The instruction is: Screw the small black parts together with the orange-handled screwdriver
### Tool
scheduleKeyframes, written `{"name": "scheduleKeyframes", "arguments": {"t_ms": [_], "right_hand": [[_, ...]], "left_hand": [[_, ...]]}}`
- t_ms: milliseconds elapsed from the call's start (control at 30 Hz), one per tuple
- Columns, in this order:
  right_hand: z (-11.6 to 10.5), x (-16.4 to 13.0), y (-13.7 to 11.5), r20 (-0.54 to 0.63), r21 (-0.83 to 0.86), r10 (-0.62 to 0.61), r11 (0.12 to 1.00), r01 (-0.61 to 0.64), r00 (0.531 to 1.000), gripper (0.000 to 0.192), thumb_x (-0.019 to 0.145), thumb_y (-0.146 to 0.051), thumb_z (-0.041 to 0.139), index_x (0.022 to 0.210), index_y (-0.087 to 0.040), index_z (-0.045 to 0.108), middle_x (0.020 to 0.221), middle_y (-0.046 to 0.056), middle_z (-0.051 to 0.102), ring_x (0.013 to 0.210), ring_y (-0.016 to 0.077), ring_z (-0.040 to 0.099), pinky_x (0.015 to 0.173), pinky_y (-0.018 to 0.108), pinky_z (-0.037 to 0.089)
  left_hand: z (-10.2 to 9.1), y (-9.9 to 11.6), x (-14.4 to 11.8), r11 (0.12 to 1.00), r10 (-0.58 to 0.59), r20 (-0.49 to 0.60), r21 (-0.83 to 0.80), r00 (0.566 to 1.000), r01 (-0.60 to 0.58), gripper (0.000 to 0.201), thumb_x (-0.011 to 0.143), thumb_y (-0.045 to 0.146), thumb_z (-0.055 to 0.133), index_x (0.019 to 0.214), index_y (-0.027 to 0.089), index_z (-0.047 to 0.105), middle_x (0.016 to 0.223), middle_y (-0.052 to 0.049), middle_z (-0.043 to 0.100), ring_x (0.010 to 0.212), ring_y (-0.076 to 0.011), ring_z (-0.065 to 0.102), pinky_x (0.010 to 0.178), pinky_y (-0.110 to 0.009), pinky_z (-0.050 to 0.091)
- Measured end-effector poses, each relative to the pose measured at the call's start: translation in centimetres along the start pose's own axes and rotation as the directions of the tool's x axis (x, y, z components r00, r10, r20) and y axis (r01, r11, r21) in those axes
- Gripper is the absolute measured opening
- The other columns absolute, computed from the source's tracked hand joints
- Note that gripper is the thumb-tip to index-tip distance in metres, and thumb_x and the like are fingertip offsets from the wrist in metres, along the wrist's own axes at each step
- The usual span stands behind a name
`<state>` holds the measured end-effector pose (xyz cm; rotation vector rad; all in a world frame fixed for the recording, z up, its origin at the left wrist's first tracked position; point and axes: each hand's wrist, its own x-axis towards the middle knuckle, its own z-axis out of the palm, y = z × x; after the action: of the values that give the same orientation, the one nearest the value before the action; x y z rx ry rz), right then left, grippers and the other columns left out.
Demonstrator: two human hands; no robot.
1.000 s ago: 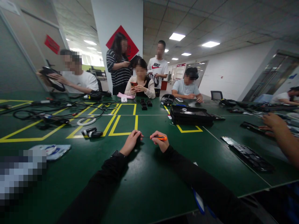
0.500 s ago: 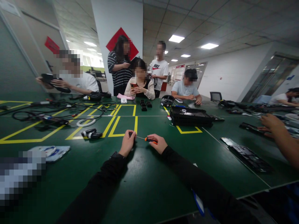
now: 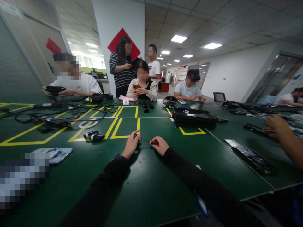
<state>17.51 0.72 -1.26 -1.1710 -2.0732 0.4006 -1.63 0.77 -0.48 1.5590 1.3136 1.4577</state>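
Note:
Above the green table, my right hand [image 3: 161, 145] is closed around the orange-and-black handle of a screwdriver [image 3: 154, 143]. Its thin shaft points left toward my left hand [image 3: 131, 144]. The fingers of that hand are closed on a small black piece [image 3: 135, 136], mostly covered by them, so its kind does not show. Whether the screwdriver's tip touches the piece is too small to tell. Both forearms, in black sleeves, reach in from the bottom of the view.
Black cylindrical items [image 3: 94, 135] and tangled cables [image 3: 54, 121] lie left. A stack of black trays [image 3: 194, 117] stands ahead to the right, with a dark panel [image 3: 251, 157] nearer. A co-worker's hand [image 3: 276, 124] works at far right. Several people are across the table [image 3: 151, 189].
The screwdriver's handle has shifted slightly right, and my left hand's fingers have straightened a little around the black piece. Across the table, the standing person in white has moved left.

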Motion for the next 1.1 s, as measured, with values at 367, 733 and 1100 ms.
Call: {"name": "scheduleKeyframes", "arguments": {"t_ms": [367, 733, 1100], "right_hand": [[-0.2, 0.3, -0.1, -0.009, 0.014, -0.014, 1.000, 0.014, 1.000, 0.011, 0.076, -0.016, 0.048, 0.077, -0.016, 0.059, 0.082, 0.004, 0.059, 0.081, 0.0149, 0.051, 0.078, 0.030, 0.039], [-0.1, 0.2, -0.4, 0.015, 0.001, -0.054, 0.999, 0.054, 0.998, 0.017, 0.080, -0.016, 0.043, 0.081, -0.014, 0.059, 0.084, 0.007, 0.059, 0.085, 0.0158, 0.051, 0.082, 0.032, 0.037], [-0.3, -0.1, -0.5, -0.015, 0.046, 0.045, 0.998, -0.045, 0.999, 0.015, 0.070, -0.014, 0.055, 0.085, -0.017, 0.055, 0.083, 0.003, 0.058, 0.081, 0.0157, 0.052, 0.074, 0.030, 0.040]], "left_hand": [[-0.2, 1.4, -0.3, 0.982, -0.058, 0.038, -0.180, 0.998, 0.064, 0.049, 0.080, 0.050, 0.033, 0.102, 0.014, 0.058, 0.078, -0.004, 0.058, 0.061, -0.0115, 0.053, 0.058, -0.024, 0.042], [0.1, 0.4, -0.2, 0.967, -0.069, 0.019, -0.243, 0.997, 0.072, 0.049, 0.080, 0.054, 0.031, 0.089, 0.013, 0.057, 0.078, -0.005, 0.059, 0.062, -0.0118, 0.054, 0.059, -0.025, 0.044], [0.3, 0.1, -0.1, 0.964, -0.081, -0.003, -0.254, 0.997, 0.078, 0.047, 0.079, 0.054, 0.032, 0.087, 0.014, 0.056, 0.080, -0.005, 0.059, 0.063, -0.0123, 0.054, 0.059, -0.025, 0.044]]}}
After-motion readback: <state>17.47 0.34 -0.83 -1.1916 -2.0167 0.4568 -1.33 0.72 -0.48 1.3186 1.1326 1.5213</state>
